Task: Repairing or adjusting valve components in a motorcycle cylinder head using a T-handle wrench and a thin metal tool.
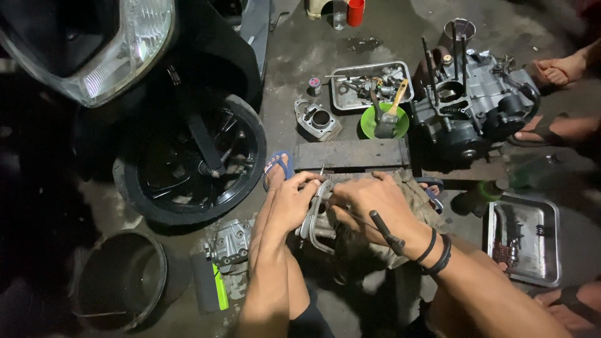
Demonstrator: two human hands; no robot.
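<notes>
Clamp tool (315, 216) lengthwise toward camera

A small round tin (315, 83) with a pinkish label on its lid is seen on the far floor, just left of the metal tray (338, 100). A red cup-shaped container (355, 11) is seen at the far edge. No signs or screens are seen.

Dim overhead light, deep shadows at left, sharp centre, slight edge distortion
</notes>
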